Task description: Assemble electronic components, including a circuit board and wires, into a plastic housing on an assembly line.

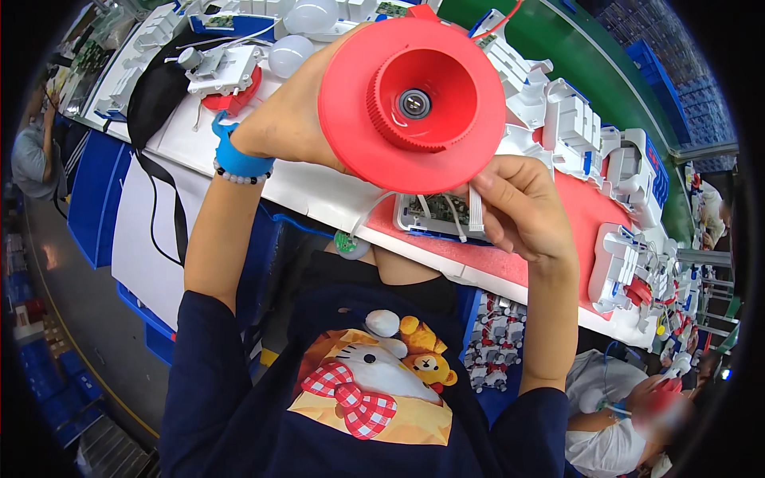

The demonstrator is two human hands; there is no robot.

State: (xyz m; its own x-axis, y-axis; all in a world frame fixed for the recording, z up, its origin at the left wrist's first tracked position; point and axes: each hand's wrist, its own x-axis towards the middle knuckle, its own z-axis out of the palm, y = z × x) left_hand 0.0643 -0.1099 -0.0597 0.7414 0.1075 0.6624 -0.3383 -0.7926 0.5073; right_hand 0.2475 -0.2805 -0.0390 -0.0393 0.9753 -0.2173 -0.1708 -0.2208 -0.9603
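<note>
Fingers, left [339,155]: wrapped round the left rim of the red round housing [412,103], holding it up off the bench [303,191].
Fingers, right [486,209]: pinched on a white ribbon connector [476,211] below the housing's near edge; wires trail to a small circuit board [434,211].
Left hand [291,119]: blue wristband [239,159] and bead bracelet at the wrist.
Housing: raised between both hands, threaded collar facing the camera, metal contact at its centre.
Step, judged: wiring or inspecting the lamp base before assembly.
Next move, judged: needs a steady housing and careful routing of the connector.
Surroundings: white bulbs [291,52] far left; white plastic parts [574,119] right.
</note>
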